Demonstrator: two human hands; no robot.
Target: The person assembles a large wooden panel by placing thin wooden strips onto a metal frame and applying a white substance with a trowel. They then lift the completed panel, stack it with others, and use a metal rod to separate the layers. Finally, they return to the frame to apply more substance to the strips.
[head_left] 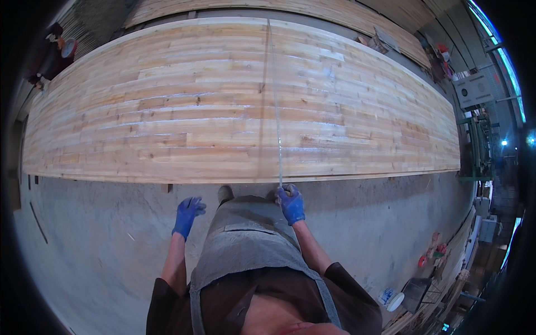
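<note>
Underfoot, grey concrete floor [100, 251] beside a broad glued timber panel [195, 106].

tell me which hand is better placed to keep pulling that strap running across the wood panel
Right, most likely. The right hand in its blue glove is closed on the near end of the strap at the edge of the wood panel. The left hand hangs open, off to the side.

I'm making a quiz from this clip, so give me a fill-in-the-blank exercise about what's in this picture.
1. Both hands wear ____ gloves.
2. The right hand grips a thin strap stretched across the wide ____ panel.
3. The left hand holds ____.
4. The person wears a grey ____ over a brown shirt.

Missing words: blue; wooden; nothing; apron
</note>
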